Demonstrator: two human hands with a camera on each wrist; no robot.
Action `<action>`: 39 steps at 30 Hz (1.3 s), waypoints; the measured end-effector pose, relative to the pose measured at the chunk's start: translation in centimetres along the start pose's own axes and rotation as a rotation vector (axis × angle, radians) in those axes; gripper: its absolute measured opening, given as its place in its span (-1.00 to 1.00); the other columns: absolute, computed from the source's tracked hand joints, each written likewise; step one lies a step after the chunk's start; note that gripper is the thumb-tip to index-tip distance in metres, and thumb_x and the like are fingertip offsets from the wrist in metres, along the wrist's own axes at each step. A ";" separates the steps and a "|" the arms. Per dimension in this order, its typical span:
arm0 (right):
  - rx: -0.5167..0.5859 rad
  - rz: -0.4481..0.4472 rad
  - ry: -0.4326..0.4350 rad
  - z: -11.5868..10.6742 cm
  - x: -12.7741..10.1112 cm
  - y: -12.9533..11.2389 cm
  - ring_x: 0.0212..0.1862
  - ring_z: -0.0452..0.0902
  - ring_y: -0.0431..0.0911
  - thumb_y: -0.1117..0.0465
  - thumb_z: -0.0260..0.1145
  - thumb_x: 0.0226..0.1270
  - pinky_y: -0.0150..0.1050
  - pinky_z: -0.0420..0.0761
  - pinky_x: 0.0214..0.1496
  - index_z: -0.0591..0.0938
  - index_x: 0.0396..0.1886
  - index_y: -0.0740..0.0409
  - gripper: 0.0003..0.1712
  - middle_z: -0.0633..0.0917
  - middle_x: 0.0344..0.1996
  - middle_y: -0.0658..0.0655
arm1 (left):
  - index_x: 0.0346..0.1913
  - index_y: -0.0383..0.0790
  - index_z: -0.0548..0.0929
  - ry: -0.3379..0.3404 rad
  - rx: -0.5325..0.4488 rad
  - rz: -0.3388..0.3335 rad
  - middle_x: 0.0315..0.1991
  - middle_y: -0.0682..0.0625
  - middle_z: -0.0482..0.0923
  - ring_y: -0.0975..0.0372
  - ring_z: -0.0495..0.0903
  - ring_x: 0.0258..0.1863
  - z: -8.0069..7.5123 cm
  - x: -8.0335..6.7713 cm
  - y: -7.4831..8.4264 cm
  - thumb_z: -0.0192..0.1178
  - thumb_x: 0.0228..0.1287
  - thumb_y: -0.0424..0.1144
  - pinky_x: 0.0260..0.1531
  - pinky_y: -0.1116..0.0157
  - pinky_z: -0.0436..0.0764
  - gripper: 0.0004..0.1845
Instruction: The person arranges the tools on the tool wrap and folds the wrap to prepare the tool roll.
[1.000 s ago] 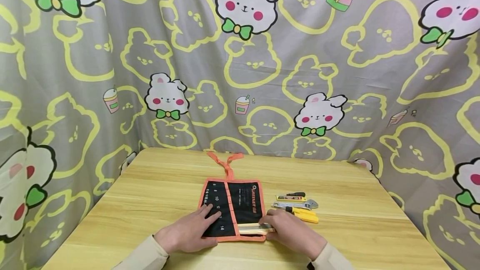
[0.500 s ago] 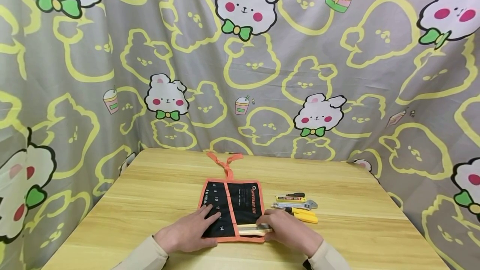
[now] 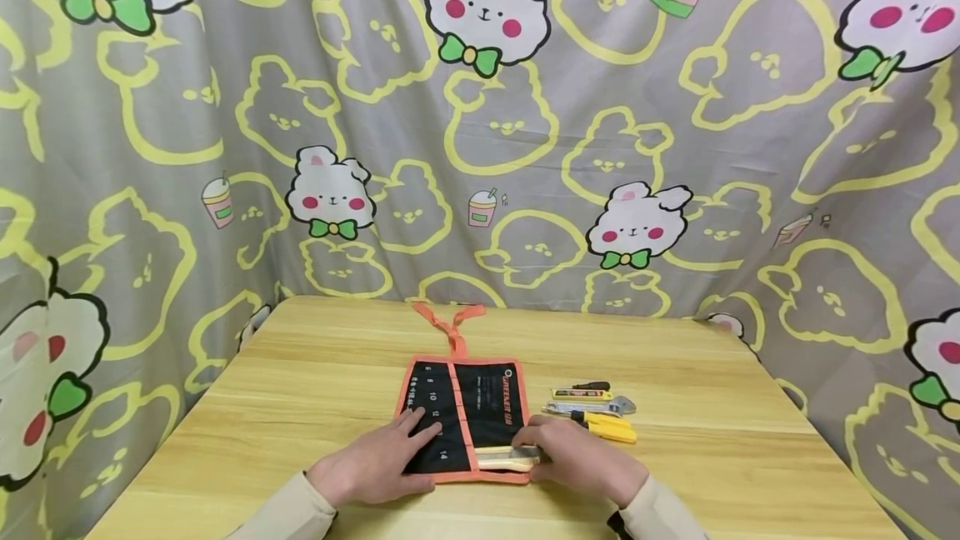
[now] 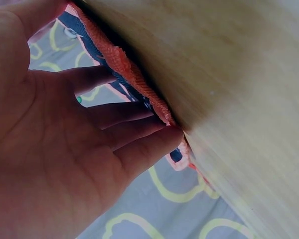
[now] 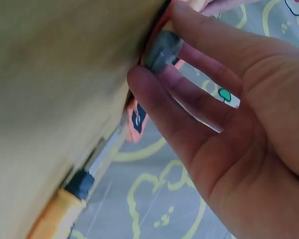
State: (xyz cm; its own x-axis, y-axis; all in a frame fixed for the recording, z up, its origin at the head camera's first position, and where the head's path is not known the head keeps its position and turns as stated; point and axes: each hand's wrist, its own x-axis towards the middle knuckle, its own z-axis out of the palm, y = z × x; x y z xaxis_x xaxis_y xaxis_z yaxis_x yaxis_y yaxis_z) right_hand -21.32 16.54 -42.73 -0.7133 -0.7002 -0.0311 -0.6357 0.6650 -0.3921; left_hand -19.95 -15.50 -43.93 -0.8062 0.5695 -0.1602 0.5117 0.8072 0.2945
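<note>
Head view: fingers of the right hand pinched the cream knife, apparently part-way into the pouch; the left hand, fingers extended, rested on it. Insertion looked unfinished; wrench and yellow-handled tool lay outside, on the bench.

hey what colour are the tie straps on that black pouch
The tie straps are orange-red, clearest in the head view.

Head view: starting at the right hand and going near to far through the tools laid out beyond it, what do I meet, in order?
right hand → yellow-handled tool → adjustable wrench → yellow item with a red label → black-handled tool
</note>
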 end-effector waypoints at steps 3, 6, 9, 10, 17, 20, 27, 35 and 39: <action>0.014 0.004 0.005 -0.7 -0.4 0.5 -0.17 0.57 -0.30 0.26 0.55 0.21 -0.35 0.64 -0.16 0.76 0.03 0.03 -0.63 0.71 -0.13 -0.07 | 0.55 -0.09 0.34 0.000 -0.001 0.000 0.54 -0.35 0.20 -0.22 0.28 0.49 0.0 0.0 0.0 0.23 0.37 0.27 0.33 -0.16 0.45 -0.17; 0.038 0.008 0.002 -1.4 -0.8 0.9 -0.18 0.58 -0.26 0.30 0.53 0.22 -0.33 0.64 -0.16 0.76 0.00 0.05 -0.67 0.70 -0.16 -0.07 | 0.55 -0.09 0.34 -0.001 -0.006 -0.002 0.54 -0.35 0.19 -0.21 0.28 0.49 -0.1 0.0 0.0 0.24 0.37 0.26 0.33 -0.15 0.45 -0.17; 0.054 0.012 -0.010 -1.8 -1.0 1.3 -0.18 0.60 -0.24 0.30 0.52 0.24 -0.33 0.65 -0.15 0.77 -0.01 0.05 -0.69 0.71 -0.17 -0.07 | 0.55 -0.09 0.34 -0.002 -0.006 -0.003 0.54 -0.34 0.19 -0.19 0.28 0.49 -0.1 0.0 0.1 0.23 0.37 0.27 0.33 -0.15 0.45 -0.17; 0.056 0.014 -0.014 -1.9 -1.0 1.4 -0.18 0.60 -0.25 0.29 0.52 0.25 -0.34 0.65 -0.15 0.77 -0.01 0.06 -0.70 0.72 -0.17 -0.07 | 0.55 -0.09 0.34 -0.002 -0.006 -0.004 0.54 -0.35 0.19 -0.20 0.28 0.49 -0.1 -0.1 0.1 0.24 0.37 0.26 0.33 -0.15 0.45 -0.17; 0.057 -0.011 -0.026 -1.4 -0.8 1.9 -0.34 0.50 -0.37 0.31 0.51 0.26 -0.43 0.58 -0.28 0.80 -0.03 0.07 -0.72 0.70 -0.35 -0.15 | 0.55 -0.09 0.34 0.002 -0.004 0.000 0.54 -0.34 0.20 -0.21 0.28 0.49 0.1 -0.1 0.1 0.23 0.37 0.27 0.34 -0.16 0.45 -0.17; 0.060 -0.020 -0.020 -1.2 -0.7 1.9 -0.41 0.45 -0.40 0.33 0.51 0.26 -0.45 0.55 -0.34 0.80 -0.03 0.06 -0.72 0.69 -0.40 -0.17 | 0.55 -0.09 0.34 0.000 -0.012 -0.006 0.54 -0.34 0.19 -0.20 0.27 0.49 0.1 -0.1 0.1 0.23 0.37 0.27 0.34 -0.15 0.44 -0.17; 0.077 -0.011 -0.021 -0.8 -0.5 1.6 -0.45 0.40 -0.40 0.33 0.49 0.28 -0.45 0.51 -0.38 0.79 0.00 0.08 -0.71 0.68 -0.43 -0.19 | 0.55 -0.09 0.34 0.003 -0.014 -0.004 0.55 -0.34 0.18 -0.20 0.26 0.50 0.2 0.0 0.0 0.22 0.37 0.27 0.35 -0.15 0.44 -0.17; 0.080 -0.031 -0.008 -0.4 -0.1 1.4 -0.48 0.31 -0.40 0.34 0.46 0.31 -0.47 0.40 -0.42 0.80 -0.02 0.08 -0.74 0.59 -0.48 -0.24 | 0.55 -0.11 0.35 0.012 -0.001 0.005 0.54 -0.36 0.19 -0.20 0.28 0.49 0.1 -0.1 -0.1 0.23 0.36 0.27 0.34 -0.16 0.45 -0.16; 0.075 -0.033 -0.007 -0.2 0.1 1.1 -0.48 0.29 -0.40 0.32 0.46 0.32 -0.47 0.37 -0.43 0.80 -0.02 0.08 -0.75 0.58 -0.48 -0.24 | 0.55 -0.11 0.35 0.010 0.008 0.008 0.53 -0.37 0.19 -0.20 0.29 0.49 0.1 0.0 -0.1 0.22 0.37 0.28 0.33 -0.15 0.45 -0.16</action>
State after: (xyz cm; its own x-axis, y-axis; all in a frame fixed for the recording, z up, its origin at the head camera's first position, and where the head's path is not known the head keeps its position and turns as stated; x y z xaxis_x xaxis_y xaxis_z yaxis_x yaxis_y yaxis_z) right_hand -22.14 17.30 -43.01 -0.6899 -0.7235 -0.0230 -0.6349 0.6200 -0.4610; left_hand -19.93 -15.58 -44.02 -0.8049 0.5746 -0.1482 0.5208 0.8037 0.2878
